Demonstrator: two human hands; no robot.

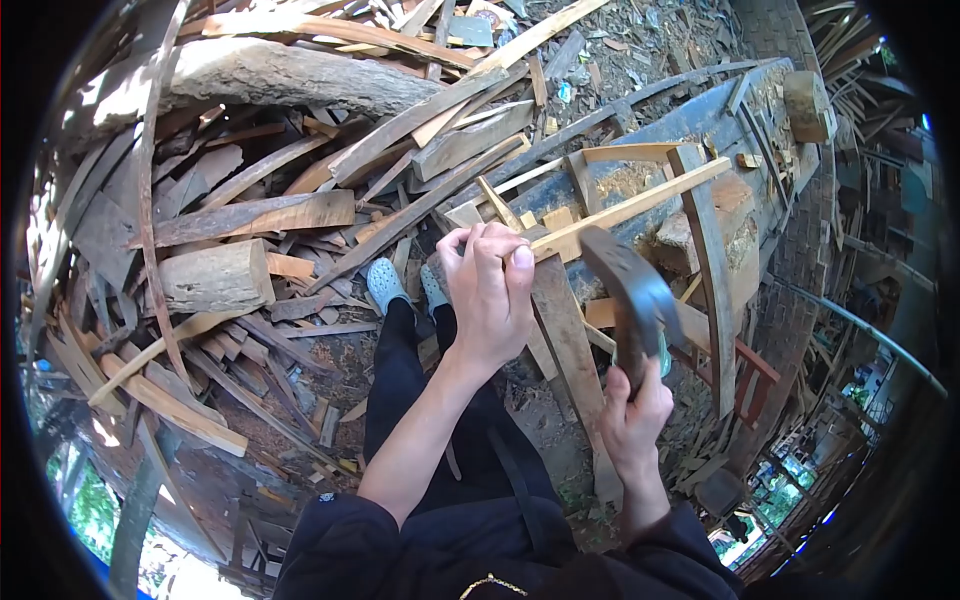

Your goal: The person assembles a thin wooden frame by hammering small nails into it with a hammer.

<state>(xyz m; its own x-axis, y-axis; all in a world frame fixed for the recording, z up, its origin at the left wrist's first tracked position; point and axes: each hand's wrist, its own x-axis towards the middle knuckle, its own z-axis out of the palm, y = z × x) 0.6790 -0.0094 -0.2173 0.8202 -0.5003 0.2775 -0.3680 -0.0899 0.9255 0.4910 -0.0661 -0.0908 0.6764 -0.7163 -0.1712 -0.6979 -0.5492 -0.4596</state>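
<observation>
My left hand (490, 295) is closed in front of my body, its thumb resting over curled fingers. Whatever it may grip is hidden. Right beside its thumb, in the view, ends a pale wooden strip (640, 207), which slants up to the right across a wooden frame. My right hand (637, 420) is wrapped round the handle of a claw hammer (632, 280), held head up, with the claw toward the right. Below the strip, a grey plank (565, 335) runs down between my hands. An upright-looking board (708, 270) crosses the strip's far end.
Scrap wood lies heaped on the left, with a cut log (215, 277) and a long weathered trunk (300, 75). A wood block (705, 215) sits beyond the frame. My light clogs (385, 283) stand among offcuts. A brick edge (800, 320) curves along the right.
</observation>
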